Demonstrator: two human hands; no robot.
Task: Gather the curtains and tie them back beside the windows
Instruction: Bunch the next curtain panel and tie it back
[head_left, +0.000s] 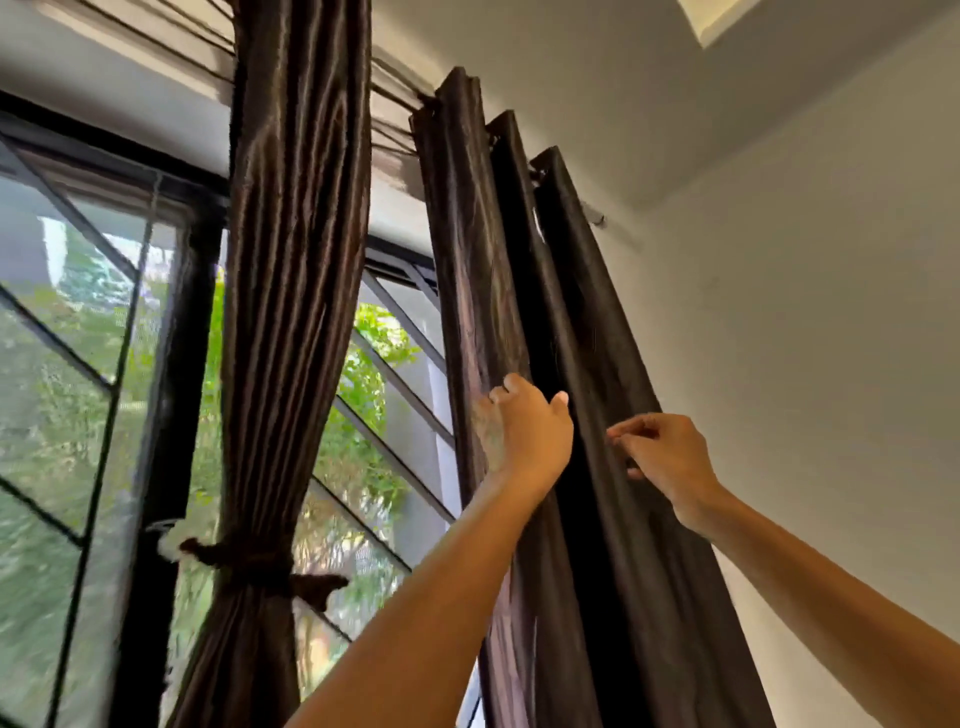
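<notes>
In the head view, the loose curtain hangs in long vertical folds from the rod above, its long axis running straight up and down past both hands, with folds continuing well above and well below the fingers. The left hand lies against the fold nearest the window, fingers straight and slightly spread, thumb reaching toward the dark gap between folds; it touches the cloth but does not appear to grip it. The right hand sits at the wall-side fold, fingers curled together as if pinching its edge, though blur leaves the pinch uncertain. The uncollected folds lie between the two sets of fingers, so bunching likely means bringing them toward each other across the vertical. Both hands are equally near. Beyond the left fingers, toward the window, the other curtain is already bound by a tie-back
</notes>
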